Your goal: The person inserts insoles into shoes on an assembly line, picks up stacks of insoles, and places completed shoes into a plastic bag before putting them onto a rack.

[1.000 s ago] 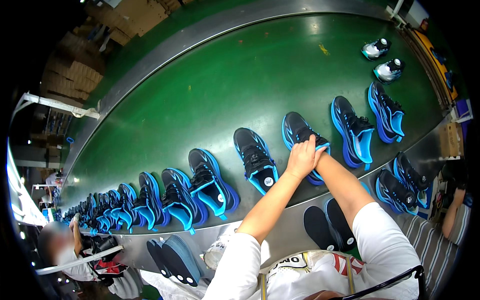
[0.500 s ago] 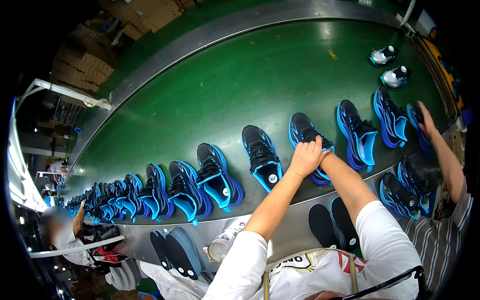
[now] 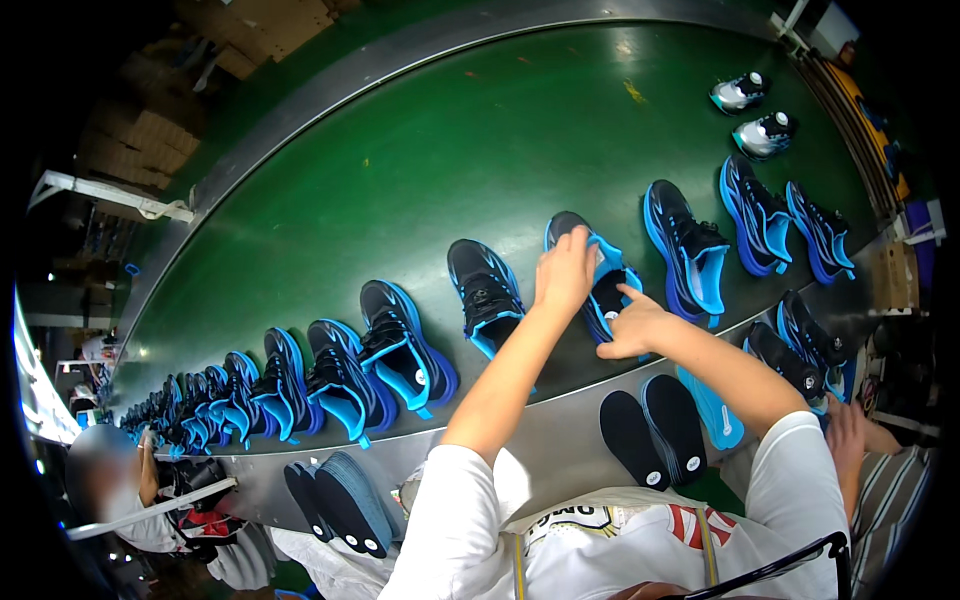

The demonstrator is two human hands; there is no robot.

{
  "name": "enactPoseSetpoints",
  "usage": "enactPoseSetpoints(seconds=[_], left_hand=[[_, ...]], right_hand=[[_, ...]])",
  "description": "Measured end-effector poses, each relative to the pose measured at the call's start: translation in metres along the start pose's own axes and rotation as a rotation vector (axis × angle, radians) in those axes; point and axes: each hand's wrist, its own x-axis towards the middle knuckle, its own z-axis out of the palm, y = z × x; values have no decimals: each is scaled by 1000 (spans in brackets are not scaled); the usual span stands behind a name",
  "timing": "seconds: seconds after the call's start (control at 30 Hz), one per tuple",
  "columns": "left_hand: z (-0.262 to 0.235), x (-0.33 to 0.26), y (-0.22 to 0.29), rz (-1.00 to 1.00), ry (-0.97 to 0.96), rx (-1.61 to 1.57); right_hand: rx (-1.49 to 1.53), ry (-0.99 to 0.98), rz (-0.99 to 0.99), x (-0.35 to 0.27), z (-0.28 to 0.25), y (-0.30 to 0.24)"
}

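Observation:
A black sneaker (image 3: 612,290) with blue trim lies in front of me on the green belt, its toe pointing away. My left hand (image 3: 566,272) is closed on its tongue, pulling the shoe's mouth wide. Beside the heel, my right hand (image 3: 640,325) has thumb and forefinger spread, the forefinger reaching into the opening. A dark insole with a round white sticker (image 3: 611,315) shows inside. Its front end is hidden within the shoe. Matching sneakers stand on either side, one (image 3: 485,282) left and one (image 3: 686,250) right.
A long row of sneakers (image 3: 285,385) curves away left along the green belt (image 3: 420,160). Stacked dark insoles (image 3: 345,500), another dark pair (image 3: 672,430) and a blue insole (image 3: 712,408) lie on the metal ledge. Two silver shoes (image 3: 763,136) stand far right. A co-worker's hand (image 3: 845,440) is at right.
My hands were together over the sneaker; the left now pulls its tongue and the right has moved to the opening. The co-worker's hand has come down from the far-right shoe. My view has shifted.

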Motion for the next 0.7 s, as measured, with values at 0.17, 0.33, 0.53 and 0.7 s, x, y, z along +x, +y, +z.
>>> enactPoseSetpoints(seconds=[0.17, 0.33, 0.53, 0.7], left_hand=[[-16, 7, 6, 282, -253, 269], [-17, -16, 10, 249, -233, 244], [-16, -30, 8, 204, -111, 162], [-1, -16, 2, 199, -15, 237]], right_hand=[[228, 1239, -155, -10, 58, 2], [625, 1382, 42, -25, 127, -22], [668, 1495, -39, -19, 142, -26], [834, 1498, -17, -13, 120, -18]])
